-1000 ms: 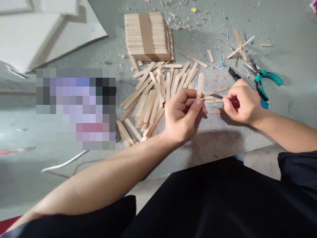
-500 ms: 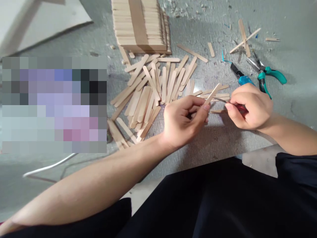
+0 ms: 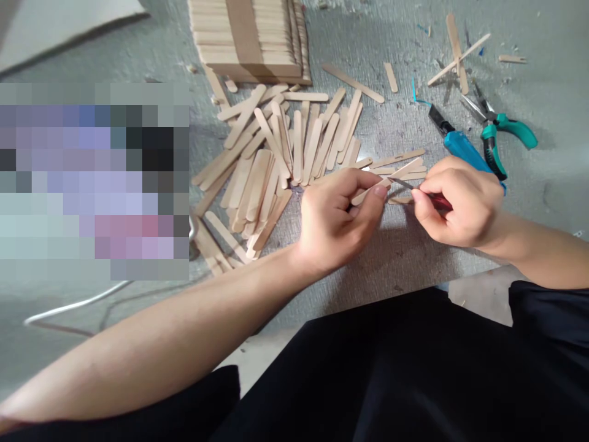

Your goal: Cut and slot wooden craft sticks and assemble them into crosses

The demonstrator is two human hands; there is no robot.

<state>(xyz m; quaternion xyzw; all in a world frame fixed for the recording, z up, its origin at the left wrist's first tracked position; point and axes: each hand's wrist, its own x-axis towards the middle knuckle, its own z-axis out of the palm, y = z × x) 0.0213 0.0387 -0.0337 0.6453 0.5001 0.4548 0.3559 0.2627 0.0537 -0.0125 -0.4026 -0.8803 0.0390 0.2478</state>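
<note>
My left hand point(image 3: 347, 215) pinches a wooden craft stick point(image 3: 407, 169) between thumb and fingers, its end pointing up to the right. My right hand point(image 3: 460, 199) is closed round the red handle of a slim grey metal tool point(image 3: 402, 183). The tool's tip lies against or just beside the held stick, close to my left fingertips. Whether it is a file or a blade I cannot tell. Just beyond the hands are several loose craft sticks point(image 3: 399, 158) on the table, one with a small slot. My left palm hides part of the held stick.
Many craft sticks point(image 3: 260, 184) are heaped left of my hands. Behind them stands a paper-banded stack of sticks point(image 3: 285, 43). A blue utility knife point(image 3: 464, 150) and teal-handled pliers point(image 3: 492, 132) lie beyond my right hand. Two crossed sticks point(image 3: 458, 58) sit farther back. A pixelated patch covers the left.
The held stick has tipped from upright to a slant toward the right. The tool stays close to it in my right hand. The camera view has shifted, moving the stick heap leftward and up.
</note>
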